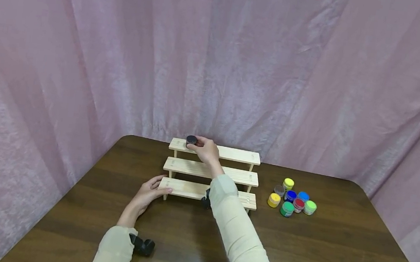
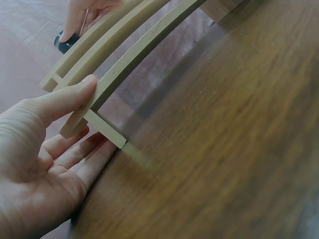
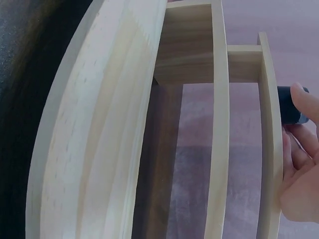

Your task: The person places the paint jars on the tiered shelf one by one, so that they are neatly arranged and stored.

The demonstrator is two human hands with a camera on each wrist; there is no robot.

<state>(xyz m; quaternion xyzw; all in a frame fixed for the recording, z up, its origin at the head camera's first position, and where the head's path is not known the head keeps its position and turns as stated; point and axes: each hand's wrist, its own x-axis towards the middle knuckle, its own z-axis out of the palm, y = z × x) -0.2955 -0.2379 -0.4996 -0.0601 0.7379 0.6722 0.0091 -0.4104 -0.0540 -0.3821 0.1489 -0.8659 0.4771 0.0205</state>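
Note:
A pale wooden three-tier display stand [image 1: 210, 171] stands near the back of the table. At the left end of its top tier is a small jar with a black lid [image 1: 191, 139], pinched between the thumb and fingers of my right hand [image 1: 206, 150]. In the right wrist view the dark jar [image 3: 291, 105] sits right at the top board. My left hand [image 1: 150, 193] grips the left end of the bottom board, thumb on its upper face and fingers beneath, as the left wrist view shows near the bottom board [image 2: 134, 55].
Right of the stand, several small paint jars cluster on the brown table [image 1: 337, 247], among them a green jar [image 1: 287, 209], a red jar [image 1: 298, 205] and a yellow jar [image 1: 274, 200]. A pink curtain [image 1: 241, 65] hangs behind the table.

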